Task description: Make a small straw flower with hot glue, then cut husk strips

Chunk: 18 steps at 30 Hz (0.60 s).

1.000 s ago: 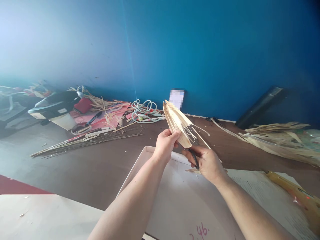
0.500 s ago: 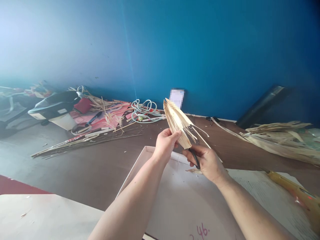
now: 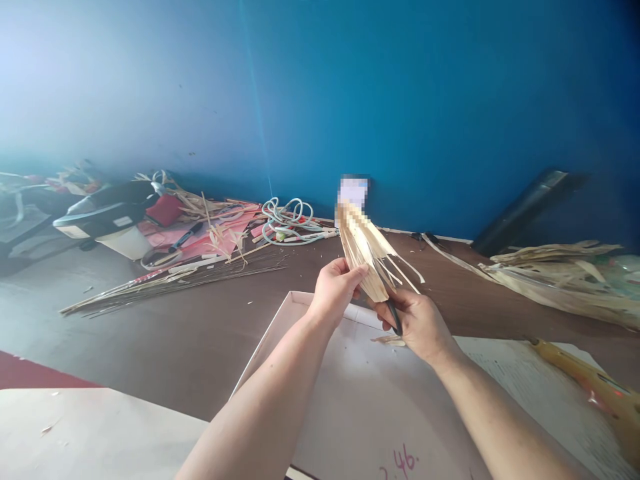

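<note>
Pinched between the thumb and fingers of my left hand (image 3: 341,285) is a pale dried corn husk (image 3: 364,250), its wide end pointing up and away. Several narrow strips fan out from the husk's right side. My right hand (image 3: 417,325) is closed around a black-handled tool (image 3: 395,316) just below the husk's lower end. The tool's working end is hidden, so its kind cannot be told. Both hands are above the far edge of a shallow white box (image 3: 345,400), where a scrap of husk (image 3: 390,340) lies.
A coiled pale cord (image 3: 290,220) lies by the blue wall, near a phone-like screen (image 3: 354,192). Thin sticks (image 3: 175,287), a cap (image 3: 107,213) and pink paper (image 3: 225,233) are at left. At right are more dried husks (image 3: 555,277) and a yellow tool (image 3: 575,367).
The husk has shifted a little to the right and down, with both hands moving slightly right. Its side strips now hang differently, the longest reaching less far toward the right hand's wrist.
</note>
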{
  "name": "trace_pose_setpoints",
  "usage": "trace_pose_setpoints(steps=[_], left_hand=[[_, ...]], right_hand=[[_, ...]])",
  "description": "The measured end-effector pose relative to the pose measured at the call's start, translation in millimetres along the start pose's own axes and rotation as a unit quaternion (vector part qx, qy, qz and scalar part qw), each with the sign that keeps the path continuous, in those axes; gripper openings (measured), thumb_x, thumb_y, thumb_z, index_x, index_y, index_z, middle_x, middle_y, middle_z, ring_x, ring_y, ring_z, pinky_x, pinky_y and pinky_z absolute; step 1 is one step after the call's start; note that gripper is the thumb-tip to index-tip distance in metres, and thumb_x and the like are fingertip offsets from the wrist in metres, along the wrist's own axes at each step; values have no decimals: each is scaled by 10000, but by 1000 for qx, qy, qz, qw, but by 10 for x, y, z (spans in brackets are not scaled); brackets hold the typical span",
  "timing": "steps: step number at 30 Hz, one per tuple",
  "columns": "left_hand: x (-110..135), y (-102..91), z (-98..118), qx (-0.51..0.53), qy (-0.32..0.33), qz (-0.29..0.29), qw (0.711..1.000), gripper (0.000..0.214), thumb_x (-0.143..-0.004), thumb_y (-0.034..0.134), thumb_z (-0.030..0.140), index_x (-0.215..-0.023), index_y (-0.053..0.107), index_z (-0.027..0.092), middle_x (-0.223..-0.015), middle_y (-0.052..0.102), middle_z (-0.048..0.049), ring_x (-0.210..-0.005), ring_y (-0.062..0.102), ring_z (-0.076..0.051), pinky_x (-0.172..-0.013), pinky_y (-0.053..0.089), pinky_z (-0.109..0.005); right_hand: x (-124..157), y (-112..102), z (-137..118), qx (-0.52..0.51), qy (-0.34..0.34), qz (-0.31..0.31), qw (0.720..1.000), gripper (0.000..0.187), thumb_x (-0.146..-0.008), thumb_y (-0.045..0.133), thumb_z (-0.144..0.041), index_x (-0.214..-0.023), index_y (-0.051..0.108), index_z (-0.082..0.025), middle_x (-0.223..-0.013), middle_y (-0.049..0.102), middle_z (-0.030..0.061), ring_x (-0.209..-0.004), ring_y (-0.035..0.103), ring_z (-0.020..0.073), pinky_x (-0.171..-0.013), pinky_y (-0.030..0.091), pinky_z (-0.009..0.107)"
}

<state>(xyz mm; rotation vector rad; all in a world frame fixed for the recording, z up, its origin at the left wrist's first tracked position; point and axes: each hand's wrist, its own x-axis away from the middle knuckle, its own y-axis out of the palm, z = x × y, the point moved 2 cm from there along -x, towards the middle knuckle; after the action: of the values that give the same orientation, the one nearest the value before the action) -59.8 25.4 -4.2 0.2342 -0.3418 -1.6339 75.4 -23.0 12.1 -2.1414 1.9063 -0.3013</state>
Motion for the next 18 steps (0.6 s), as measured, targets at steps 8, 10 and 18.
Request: trace_pose_setpoints(steps=[8, 10, 18], left_hand=[[-15, -19, -35, -9, 2, -7, 1000, 243, -700, 683, 353, -740, 596, 130, -654, 569, -17, -524, 487, -74, -471, 388, -182], [-13, -21, -35, -5, 3, -6, 1000, 238, -699, 687, 344, -736, 595, 129, -649, 566, -17, -523, 488, -74, -468, 388, -179], [-18, -22, -8, 10, 0, 3, 1000, 257, -670, 710, 350, -720, 591, 128, -625, 552, -5, -499, 465, -64, -454, 379, -174]], right_hand=[[3, 1, 7, 11, 3, 6, 1000, 157, -773, 619, -266, -642, 607, -181, -522, 503, -39, -510, 437, 102, -479, 379, 204], [2, 3, 9, 16, 4, 6, 1000, 147, -775, 617, -259, -651, 611, -180, -517, 501, -41, -506, 434, 101, -476, 374, 204], [9, -6, 26, 18, 9, -2, 1000, 120, -779, 615, -266, -693, 629, -183, -531, 491, -46, -512, 440, 102, -470, 366, 202]])
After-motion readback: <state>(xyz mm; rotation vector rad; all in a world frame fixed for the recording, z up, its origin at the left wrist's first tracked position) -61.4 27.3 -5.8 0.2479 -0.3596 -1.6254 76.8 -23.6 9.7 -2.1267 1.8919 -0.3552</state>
